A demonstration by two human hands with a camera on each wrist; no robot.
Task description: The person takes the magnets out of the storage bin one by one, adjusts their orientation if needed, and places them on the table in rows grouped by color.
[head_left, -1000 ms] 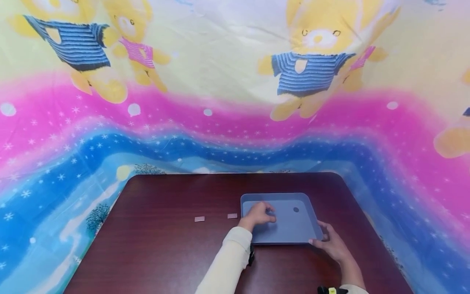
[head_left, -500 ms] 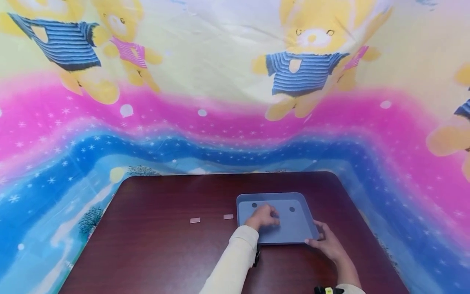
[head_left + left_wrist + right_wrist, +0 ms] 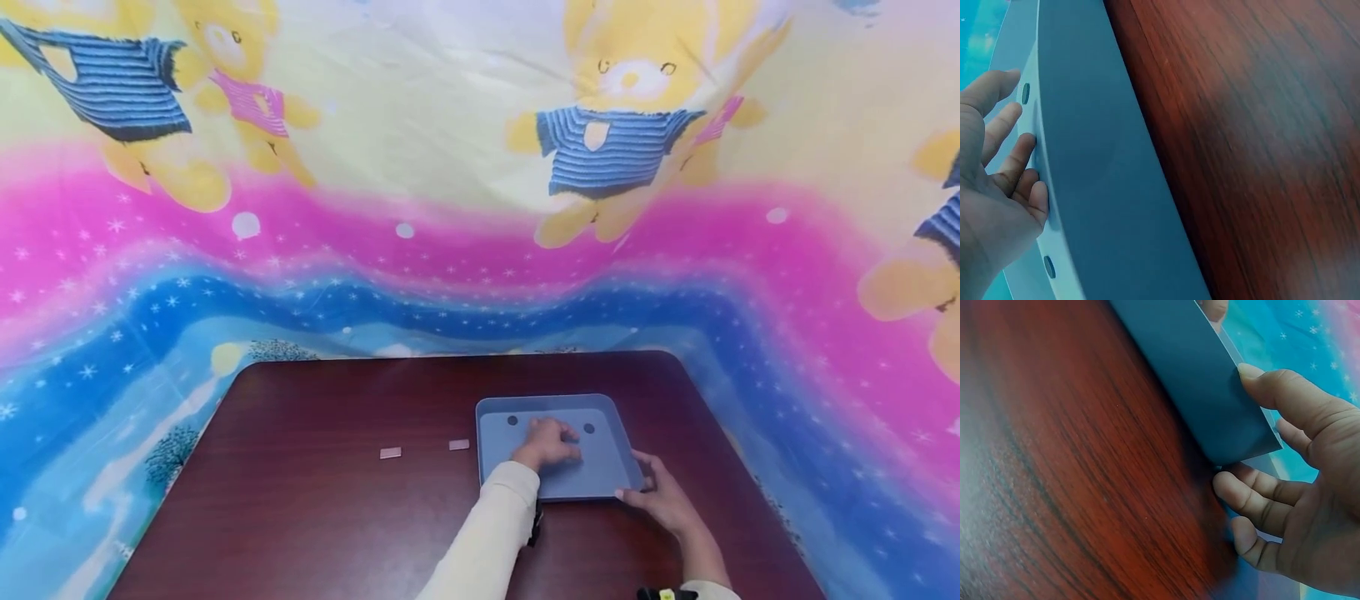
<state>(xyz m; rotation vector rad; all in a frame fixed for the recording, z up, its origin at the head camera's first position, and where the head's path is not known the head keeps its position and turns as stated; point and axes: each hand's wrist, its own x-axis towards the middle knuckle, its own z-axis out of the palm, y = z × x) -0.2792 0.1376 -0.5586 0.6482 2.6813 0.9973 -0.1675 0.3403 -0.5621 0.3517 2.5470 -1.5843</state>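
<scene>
A shallow grey-blue tray (image 3: 491, 458) sits toward the right of the table. Two dark round spots mark its inner floor, a left one (image 3: 512, 420) and a right one (image 3: 588, 428). My left hand (image 3: 551, 443) reaches inside, between and in front of these spots. In the left wrist view its fingers are loosely bent, with fingertips at the tray floor and nothing visible between them. My right hand (image 3: 663, 497) grips the tray's near right corner. The right wrist view has its thumb (image 3: 1272, 384) on the outer wall and other fingers around the corner.
Two small pinkish flat rectangles lie left of the tray, one (image 3: 459, 444) close to its wall and one (image 3: 390, 452) farther left. A dark reddish wooden table (image 3: 300, 500) bears everything. A bear-print cloth (image 3: 420, 283) hangs behind it.
My left hand has shifted right inside the tray, uncovering the left dark spot. My right hand keeps its grip on the corner. The whole head view has slid slightly left.
</scene>
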